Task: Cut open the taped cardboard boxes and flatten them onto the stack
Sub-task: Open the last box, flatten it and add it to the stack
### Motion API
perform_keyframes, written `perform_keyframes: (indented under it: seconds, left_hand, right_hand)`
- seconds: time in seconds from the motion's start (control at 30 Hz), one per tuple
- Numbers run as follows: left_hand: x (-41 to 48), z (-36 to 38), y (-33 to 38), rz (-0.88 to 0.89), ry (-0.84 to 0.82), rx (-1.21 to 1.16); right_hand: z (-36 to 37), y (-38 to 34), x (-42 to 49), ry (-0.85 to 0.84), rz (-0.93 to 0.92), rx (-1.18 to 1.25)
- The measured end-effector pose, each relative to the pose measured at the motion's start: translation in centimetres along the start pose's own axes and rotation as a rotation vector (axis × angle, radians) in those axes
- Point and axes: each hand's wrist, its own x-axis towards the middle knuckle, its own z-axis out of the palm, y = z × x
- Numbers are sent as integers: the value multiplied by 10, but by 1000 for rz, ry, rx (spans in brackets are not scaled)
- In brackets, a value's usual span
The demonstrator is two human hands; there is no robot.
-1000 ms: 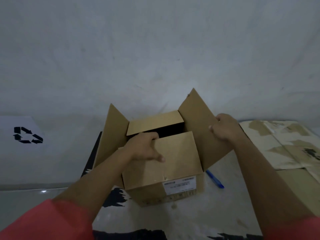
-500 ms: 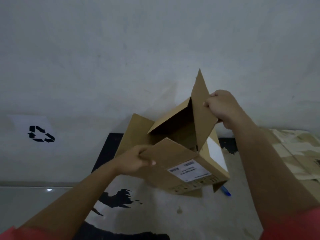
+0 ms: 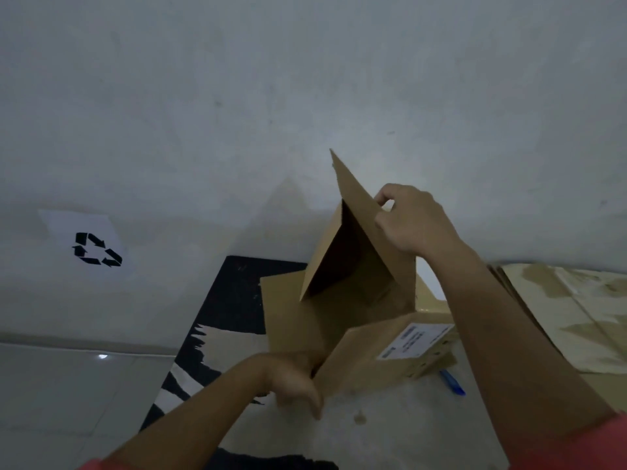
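While gripped, box (image 3: 359,364) leans (perhaps lifted)

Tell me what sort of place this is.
Likely an indoor recycling or box-sorting corner: a recycling sign on the wall, a stack of flattened cardboard at the right, and an opened cardboard box being broken down.

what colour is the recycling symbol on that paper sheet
Black, on a white paper sheet; the recycling symbol shows clearly in the head view.

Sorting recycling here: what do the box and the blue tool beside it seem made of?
Box: brown cardboard, matte, with creased flaps and a white paper label. Blue tool: likely smooth plastic, slightly glossy; partly hidden, so uncertain.
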Motion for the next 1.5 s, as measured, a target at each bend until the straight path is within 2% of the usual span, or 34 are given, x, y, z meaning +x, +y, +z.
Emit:
perform_keyframes:
  seconds: [0.07, 0.1, 0.17, 0.23, 0.27, 0.43, 0.57, 0.63, 0.77, 0.87, 0.93, 0.97, 1.03, 1.1, 1.17, 1.27, 1.33, 1.4, 1.47, 1.5]
  left_hand:
    - [-7, -11, -4, 71, -203, -301]
    - [-8, -16, -6, 128, -199, -483]
    - [-3, -25, -8, 206, 14, -732]
    - [3, -37, 3, 224, 278, -831]
    - [5, -43, 10, 253, 359, -857]
    - [1, -76, 40, 333, 534, -1065]
    - [-13, -102, 40, 438, 730, -1177]
    - [-20, -117, 37, 452, 719, -1144]
    - [-26, -133, 47, 586, 767, -1040]
    - [-21, -141, 43, 492, 889, -1041]
    - [-14, -148, 28, 370, 885, -1009]
    - [-12, -150, 21, 305, 879, -983]
    - [-10, -155, 14, 261, 883, -954]
    - [-9, -162, 14, 223, 874, -920]
    - [-8, -173, 16, 150, 840, -875]
    - [-7, -191, 19, 66, 802, -770]
    - [-8, -199, 21, 44, 805, -710]
    - [-4, -204, 19, 41, 838, -639]
    - [6, -206, 15, -17, 938, -458]
    - [10, -205, 14, -59, 1005, -358]
  right_hand:
    - [2, -2, -7, -29, -40, 8]
    - [3, -3, -11, -39, -58, 17]
    - [7, -6, -19, -48, -81, 43]
    - [13, -8, -26, -58, -84, 89]
    - [17, -10, -29, -66, -80, 108]
    - [32, -15, -35, -157, 2, 182]
    - [41, -18, -41, -403, 72, 331]
    - [55, -20, -48, -486, 71, 386]
    - [93, -15, -57, -399, -71, 320]
    - [105, 0, -58, -359, -88, 236]
    - [104, 17, -58, -354, -81, 261]
    - [104, 32, -56, -296, -65, 251]
    - [100, 67, -53, -63, 41, 142]
    - [94, 101, -53, 146, 235, 40]
    - [88, 127, -57, 227, 463, 111]
    - [91, 146, -66, 191, 694, 572]
    - [99, 157, -74, 127, 752, 654]
    - [107, 156, -82, 134, 785, 775]
    - [115, 160, -88, 138, 826, 857]
    - [120, 164, -90, 86, 853, 873]
